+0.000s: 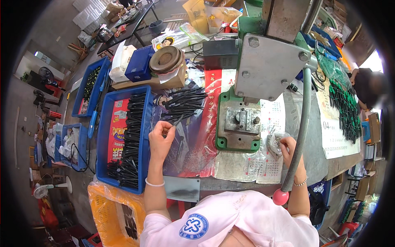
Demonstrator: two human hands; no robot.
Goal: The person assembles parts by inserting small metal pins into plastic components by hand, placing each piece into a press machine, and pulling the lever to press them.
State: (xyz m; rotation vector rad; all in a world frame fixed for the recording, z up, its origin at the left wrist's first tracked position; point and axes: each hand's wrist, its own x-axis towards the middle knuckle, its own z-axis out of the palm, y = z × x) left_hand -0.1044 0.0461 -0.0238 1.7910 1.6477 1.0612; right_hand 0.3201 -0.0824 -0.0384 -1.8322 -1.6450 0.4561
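Note:
My left hand (161,139) is closed in a pinch around one slim black strip, just short of a loose pile of black strips (185,102). Reaching into a small clear plastic bag of tiny parts (275,144), my right hand (289,151) has its fingertips bent together; what they grip is too small to make out. Between the hands stands a green hand press (222,142) with a metal fixture (242,120) on its base. The press's grey lever (303,119), tipped with a pinkish-red ball (280,197), passes in front of my right forearm.
Left of my left hand, a blue tray (147,164) holds many black strips. A yellow crate (96,206) sits below it. Round brown discs (166,59) and a blue box (140,64) stand behind. Green-and-black pieces (345,111) lie at right, near another person (366,88).

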